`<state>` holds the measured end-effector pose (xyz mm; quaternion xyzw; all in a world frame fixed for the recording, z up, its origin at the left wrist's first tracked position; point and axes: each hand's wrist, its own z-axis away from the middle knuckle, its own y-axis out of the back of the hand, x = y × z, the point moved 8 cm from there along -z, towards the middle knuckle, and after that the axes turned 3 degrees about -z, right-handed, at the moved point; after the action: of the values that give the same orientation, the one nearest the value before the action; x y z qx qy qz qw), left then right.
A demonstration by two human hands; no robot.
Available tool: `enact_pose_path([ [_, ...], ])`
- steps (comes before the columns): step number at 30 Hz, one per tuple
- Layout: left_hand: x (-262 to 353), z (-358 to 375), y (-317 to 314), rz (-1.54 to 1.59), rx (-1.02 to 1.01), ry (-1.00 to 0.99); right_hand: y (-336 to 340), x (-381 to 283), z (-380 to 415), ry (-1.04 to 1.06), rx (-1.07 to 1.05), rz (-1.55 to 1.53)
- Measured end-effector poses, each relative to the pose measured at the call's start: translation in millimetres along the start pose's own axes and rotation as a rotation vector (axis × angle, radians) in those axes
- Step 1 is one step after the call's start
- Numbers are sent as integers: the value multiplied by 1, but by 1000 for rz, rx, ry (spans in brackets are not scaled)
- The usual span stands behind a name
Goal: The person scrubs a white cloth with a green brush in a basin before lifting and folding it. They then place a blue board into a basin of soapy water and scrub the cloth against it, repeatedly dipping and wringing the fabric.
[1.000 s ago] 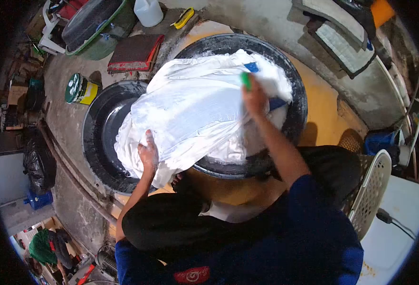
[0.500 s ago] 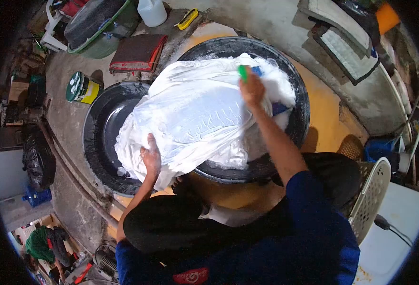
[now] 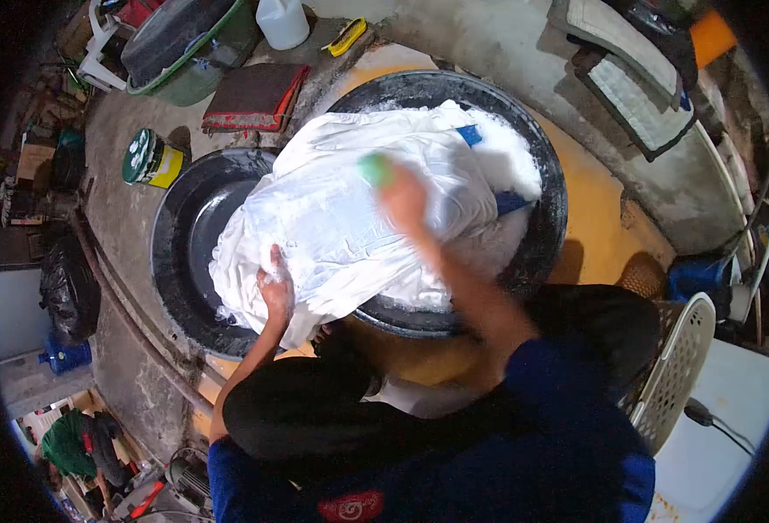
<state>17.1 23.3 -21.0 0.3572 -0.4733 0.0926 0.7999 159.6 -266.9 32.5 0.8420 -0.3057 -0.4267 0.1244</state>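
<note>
Wet white cloth [image 3: 315, 192] is stretched over something flat and spills across two black basins. At its lower left side, my left hand [image 3: 275, 292] is closed on the fabric, thumb on top. My right hand [image 3: 402, 199], smeared by motion, grips a green scrub brush [image 3: 374, 169] against the middle of the cloth. The brush's bristles cannot be seen. Blue pieces [image 3: 512, 203] show from under the cloth's right edge, beside white suds [image 3: 511, 157] in the large black basin [image 3: 552, 187]. The smaller black basin [image 3: 171, 231] lies to the left.
A bucket with a yellow band [image 3: 165, 166], a folded dark mat [image 3: 249, 98] and a yellow brush [image 3: 345, 37] lie beyond the basins. A green tub [image 3: 171, 80] and white jug [image 3: 282, 24] stand behind. Another person [image 3: 75, 444] bends at lower left.
My right hand has swept the green scrub brush left and toward me, from the cloth's far right edge to its middle. My left hand stays nearly where it was.
</note>
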Motion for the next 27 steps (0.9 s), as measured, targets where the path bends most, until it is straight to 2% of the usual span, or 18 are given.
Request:
enact_pose_path([
  [1, -7, -4, 2, 22, 0, -150, -47, -42, 33, -105, -157, -68],
  [3, -11, -3, 7, 65, 4, -452, -29, -156, 30, 17, -390, -105],
  [5, 10, 10, 5, -93, -70, -365, -41, -101, 30, -54, -344, -195],
  [6, 5, 1, 2, 26, -52, -376, -12, -52, 25, -141, -84, -209],
  [7, -4, -5, 0, 142, -37, -385, 12, -1, 17, -206, -32, -232],
  [9, 14, 11, 1, 52, -11, -168, 61, 89, 5, -279, -116, 192],
  [10, 22, 20, 4, 10, 5, -59, 52, 90, 10, -306, -172, 185],
  [12, 31, 26, 4, 10, -19, -54, 20, 83, 23, -353, -278, 173],
  [13, 35, 25, 1, 14, -29, -54, 4, 3, 17, -97, -182, 82],
  [14, 27, 15, 0, 123, -22, -210, -34, -46, 35, -214, -352, 8],
  [15, -4, -1, 0, 228, -14, -356, -37, -116, 37, -76, -504, 29],
  [17, -5, -5, -1, 239, -13, -362, -42, -135, 39, -44, -511, -117],
  [19, 25, 19, 3, 33, -36, -53, -21, -50, 23, -78, -235, -136],
  [20, 7, 6, 0, 82, -65, -79, 11, -3, 6, -216, -163, -117],
  [22, 12, 11, -2, 223, 15, -107, 52, 94, -10, -224, -221, 328],
  [24, 18, 16, -4, 181, 32, -101, 3, 108, 21, -372, -129, -455],
  [26, 36, 22, -1, -36, -10, -66, -1, -19, 1, -12, -180, -8],
  [27, 36, 26, 1, -156, -31, -38, -27, -66, 21, 38, -83, -190],
])
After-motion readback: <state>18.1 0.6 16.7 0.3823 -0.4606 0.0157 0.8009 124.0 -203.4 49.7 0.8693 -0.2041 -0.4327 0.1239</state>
